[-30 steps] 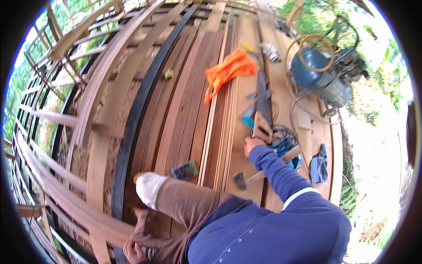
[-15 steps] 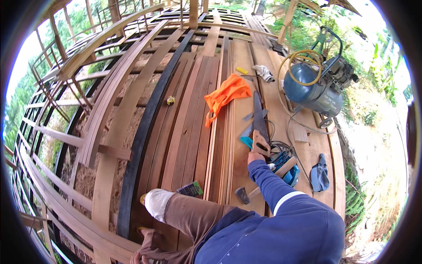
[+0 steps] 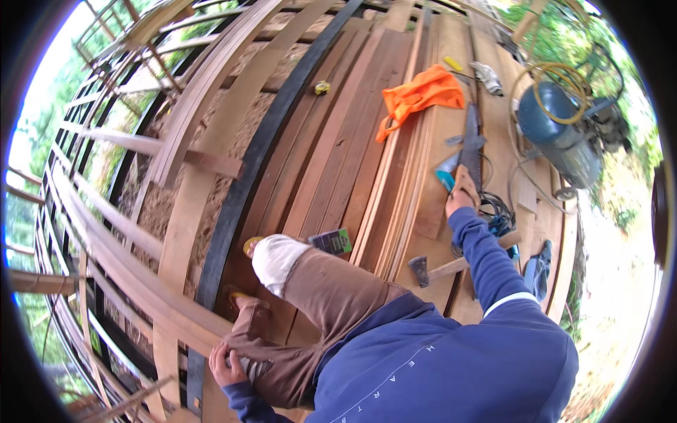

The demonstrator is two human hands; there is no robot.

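My right hand (image 3: pixel 458 202) is closed on the wooden handle of a handsaw (image 3: pixel 465 185). The saw lies flat on the pale boards, its dark blade pointing away from me. Beside its handle, on the left, lies a teal-handled tool (image 3: pixel 446 178), partly covered by the saw. Nearer to me is a hatchet (image 3: pixel 419 271) with a dark head; its wooden handle passes under my right forearm. Low on the left, my left hand (image 3: pixel 226 364) rests on my bent leg with its fingers apart, holding nothing. A dark-and-green package (image 3: pixel 330 242) lies by my knee.
An orange cloth (image 3: pixel 423 95), a white glove (image 3: pixel 486 77) and a yellow tape measure (image 3: pixel 322 87) lie on the boards. At right stands a blue air compressor (image 3: pixel 557 116) with a yellow hose. Open joists (image 3: pixel 194 204) with gaps run along the left.
The view has shifted, so the boards and tools sit higher and further right. My left hand has come fully into view on my leg. The right hand remains at the saw's handle.
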